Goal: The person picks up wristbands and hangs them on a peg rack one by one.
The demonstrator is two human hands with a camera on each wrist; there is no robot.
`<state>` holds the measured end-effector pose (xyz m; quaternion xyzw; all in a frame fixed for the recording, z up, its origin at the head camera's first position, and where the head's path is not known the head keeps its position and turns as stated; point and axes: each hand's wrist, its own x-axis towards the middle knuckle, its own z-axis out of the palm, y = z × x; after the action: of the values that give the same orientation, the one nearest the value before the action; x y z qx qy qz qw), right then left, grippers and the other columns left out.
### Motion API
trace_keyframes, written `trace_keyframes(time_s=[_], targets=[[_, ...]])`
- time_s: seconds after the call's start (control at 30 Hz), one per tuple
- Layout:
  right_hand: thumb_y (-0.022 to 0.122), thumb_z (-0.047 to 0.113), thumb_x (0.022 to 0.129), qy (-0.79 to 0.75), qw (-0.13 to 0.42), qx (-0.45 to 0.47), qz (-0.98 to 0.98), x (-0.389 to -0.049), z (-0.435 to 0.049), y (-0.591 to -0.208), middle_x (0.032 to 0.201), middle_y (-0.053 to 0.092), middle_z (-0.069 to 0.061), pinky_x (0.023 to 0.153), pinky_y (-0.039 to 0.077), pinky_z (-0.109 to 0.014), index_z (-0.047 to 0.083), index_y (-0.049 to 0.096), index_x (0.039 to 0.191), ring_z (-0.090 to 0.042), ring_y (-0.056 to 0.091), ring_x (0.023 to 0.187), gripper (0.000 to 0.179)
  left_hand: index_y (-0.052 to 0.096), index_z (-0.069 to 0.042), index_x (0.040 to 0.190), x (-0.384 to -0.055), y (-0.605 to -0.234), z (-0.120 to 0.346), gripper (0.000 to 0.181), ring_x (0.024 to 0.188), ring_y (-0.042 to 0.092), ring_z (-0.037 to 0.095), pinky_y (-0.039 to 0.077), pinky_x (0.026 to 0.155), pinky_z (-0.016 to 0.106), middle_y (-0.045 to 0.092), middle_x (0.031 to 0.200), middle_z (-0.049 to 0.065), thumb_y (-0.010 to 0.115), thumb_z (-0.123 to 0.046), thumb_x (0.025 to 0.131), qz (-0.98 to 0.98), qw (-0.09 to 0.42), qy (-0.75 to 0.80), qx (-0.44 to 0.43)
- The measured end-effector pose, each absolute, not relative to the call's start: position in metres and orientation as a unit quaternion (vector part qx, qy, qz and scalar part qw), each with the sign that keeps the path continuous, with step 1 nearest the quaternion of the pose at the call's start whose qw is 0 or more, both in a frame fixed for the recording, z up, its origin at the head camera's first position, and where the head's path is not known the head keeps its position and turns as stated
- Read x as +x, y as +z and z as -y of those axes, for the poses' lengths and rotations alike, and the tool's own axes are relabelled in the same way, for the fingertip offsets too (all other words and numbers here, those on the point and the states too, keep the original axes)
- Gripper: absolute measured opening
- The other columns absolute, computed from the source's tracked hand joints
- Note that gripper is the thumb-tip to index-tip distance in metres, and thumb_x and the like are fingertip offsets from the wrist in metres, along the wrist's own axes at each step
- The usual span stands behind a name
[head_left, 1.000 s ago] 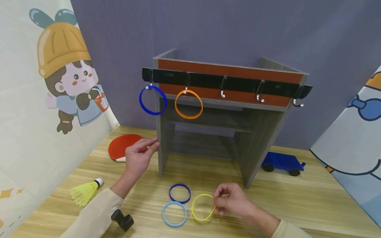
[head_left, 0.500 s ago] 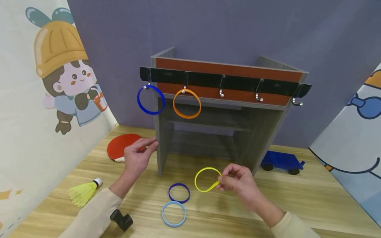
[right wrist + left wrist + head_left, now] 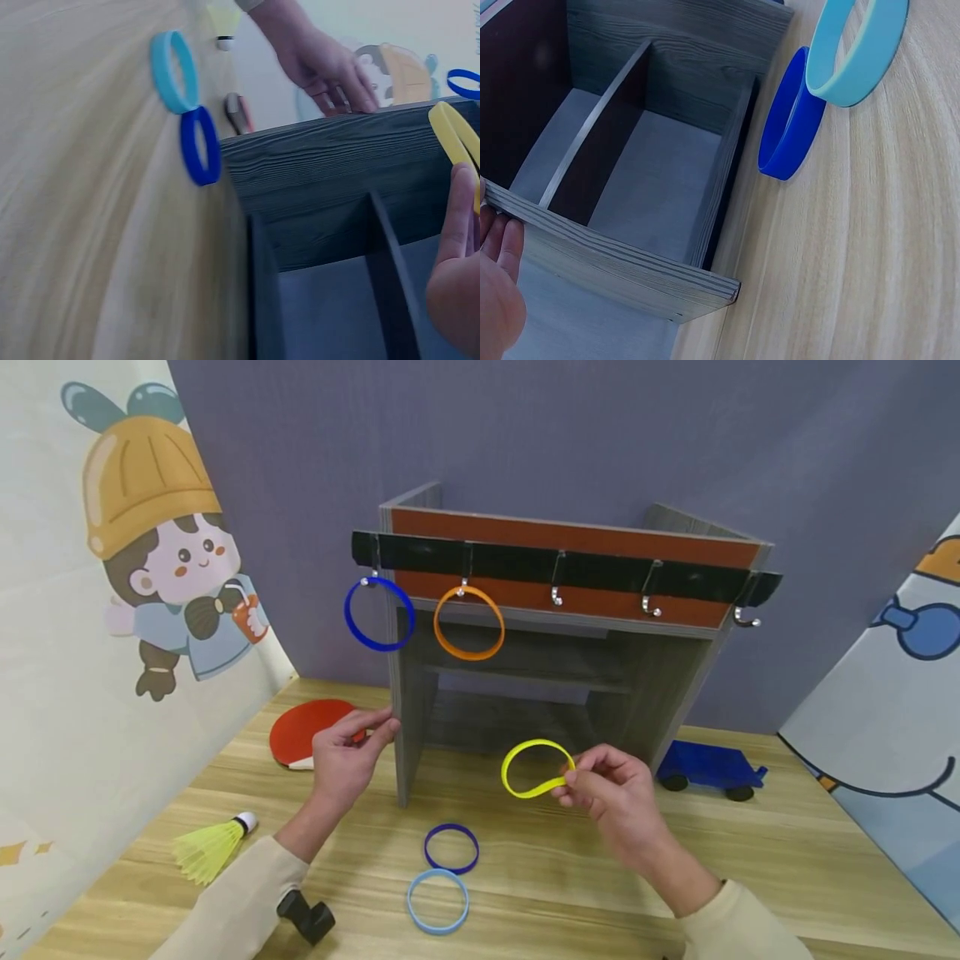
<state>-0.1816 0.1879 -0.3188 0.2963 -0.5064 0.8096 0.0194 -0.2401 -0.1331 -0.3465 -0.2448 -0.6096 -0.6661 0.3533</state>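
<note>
Yellow wristband: you had this band up in the air, in front of the lower part of the gray wood-grain rack and clear of the tabletop.
Band's direction: its loop pointed left from your fingertips, its long axis running roughly left to right in the head view, with a twist in the strip near your pinch.
Right hand: yours pinched the band's right end between thumb and fingers, the fingertips together on it.
Left hand: yours, well apart from the other, gripped the edge of the rack's left side panel with thumb and fingers.
Hooks: on the black strip, a blue wristband hung from the leftmost hook and an orange wristband from the next.
Tabletop: on the wood-grain surface before you, a dark blue wristband and a light blue wristband lay in contact.
Left side: a yellow shuttlecock lay beyond your sleeve, with a red paddle behind your hand.
Right side: a blue wheeled toy stood beside the rack.
Walls: a blue-gray backdrop rose behind, cartoon-printed panels flanking it.
</note>
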Motion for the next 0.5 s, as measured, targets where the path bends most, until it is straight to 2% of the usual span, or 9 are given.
trace_keyframes(time_s=[0.17,0.33,0.5], targets=[[0.048,-0.019,0.087,0.826,0.040,0.295,0.480,-0.182,-0.187,-0.305,0.084,0.065,-0.014,0.067,0.059,-0.029,0.000,0.062,0.083,-0.024,0.068,0.071,0.024,0.070,0.013,0.095,-0.241,-0.348,0.133,0.018,0.067,0.065,0.014,0.057,0.063,0.022,0.067,0.084,0.014,0.071,0.015,0.076,0.606,0.351,-0.669,-0.248],[0.049,-0.019,0.087,0.836,0.043,0.290,0.464,-0.181,-0.183,-0.295,0.084,0.064,-0.015,0.068,0.059,-0.029,-0.001,0.061,0.082,-0.025,0.069,0.073,0.022,0.072,0.007,0.096,-0.249,-0.358,0.135,0.018,0.069,0.066,0.015,0.058,0.065,0.024,0.068,0.085,0.009,0.074,0.006,0.078,0.583,0.351,-0.680,-0.273],[0.049,-0.018,0.088,0.843,0.064,0.298,0.444,-0.181,-0.177,-0.281,0.086,0.062,-0.017,0.071,0.058,-0.028,-0.004,0.061,0.082,-0.027,0.069,0.077,0.019,0.070,0.012,0.096,-0.243,-0.350,0.132,0.019,0.069,0.066,0.014,0.058,0.064,0.025,0.067,0.084,0.011,0.073,0.010,0.077,0.598,0.353,-0.673,-0.256]])
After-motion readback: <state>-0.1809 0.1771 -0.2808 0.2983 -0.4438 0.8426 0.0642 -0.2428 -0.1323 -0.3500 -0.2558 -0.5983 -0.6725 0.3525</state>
